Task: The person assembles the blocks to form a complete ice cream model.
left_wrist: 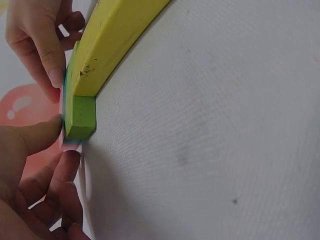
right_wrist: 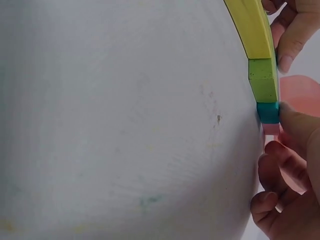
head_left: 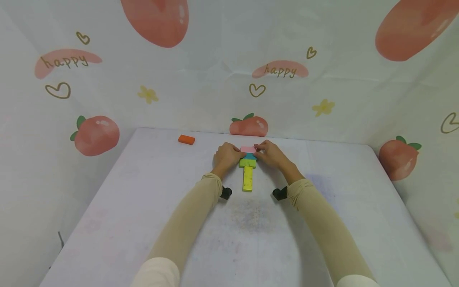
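A row of wooden blocks lies flat on the table. Nearest me is a long yellow block (head_left: 247, 179), with a green block (head_left: 247, 164) across its far end. Beyond that come a teal block (right_wrist: 268, 113) and a pink block (head_left: 247, 149). My left hand (head_left: 226, 156) pinches the pink block at its left end, thumb over the teal block's edge. From the other side my right hand (head_left: 272, 154) pinches the pink block's right end, its thumb (right_wrist: 295, 120) beside the teal block. Fingers partly hide the teal and pink blocks.
An orange block (head_left: 186, 140) lies by itself at the back left of the white table (head_left: 143, 191). Behind the table's far edge hangs a fruit-printed cloth (head_left: 211, 87). Dark wrist-mounted parts (head_left: 280, 193) sit under both forearms.
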`<state>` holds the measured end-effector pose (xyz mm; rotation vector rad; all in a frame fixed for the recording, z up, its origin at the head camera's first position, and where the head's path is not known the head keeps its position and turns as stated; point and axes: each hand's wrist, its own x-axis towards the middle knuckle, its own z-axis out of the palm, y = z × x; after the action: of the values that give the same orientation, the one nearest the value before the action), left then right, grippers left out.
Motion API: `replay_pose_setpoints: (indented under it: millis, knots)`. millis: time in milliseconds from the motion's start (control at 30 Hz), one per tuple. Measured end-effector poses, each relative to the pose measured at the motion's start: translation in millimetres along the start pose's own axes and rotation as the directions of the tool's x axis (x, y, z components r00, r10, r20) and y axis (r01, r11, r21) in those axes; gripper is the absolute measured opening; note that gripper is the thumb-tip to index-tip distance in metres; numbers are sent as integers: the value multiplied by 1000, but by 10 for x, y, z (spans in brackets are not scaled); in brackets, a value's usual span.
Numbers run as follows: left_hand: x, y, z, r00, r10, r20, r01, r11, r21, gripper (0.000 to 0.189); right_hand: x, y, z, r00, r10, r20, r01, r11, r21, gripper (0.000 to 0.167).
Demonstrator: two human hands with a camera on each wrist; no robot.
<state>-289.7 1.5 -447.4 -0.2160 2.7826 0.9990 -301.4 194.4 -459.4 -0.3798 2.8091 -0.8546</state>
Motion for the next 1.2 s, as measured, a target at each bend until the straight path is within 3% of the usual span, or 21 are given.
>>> replay_pose_setpoints:
  millis: [400,567,767,1033,1200]
  knots:
    - [4,-49,-118,999,-25,-42,24,999,-25,39,-86,-33,-48,999,-39,-5,38,995,-96,73]
    - [51,-104,-174,993,45,-108,-41,998,38,41,-136,-53,-30,999,-43,7,43,983,-178,87]
    - [113,-190,-258,972,158,-171,-135,981,141,47,-229,-112,-16,997,-30,64,43,977,-210,106]
    - [159,-295,-363,961,210,-183,-166,960,227,49,-336,-153,10,982,-130,134,157,964,-214,118]
    - [169,-359,-446,953,237,-191,-176,941,289,50,-355,-155,58,980,-128,153,163,957,-240,122]
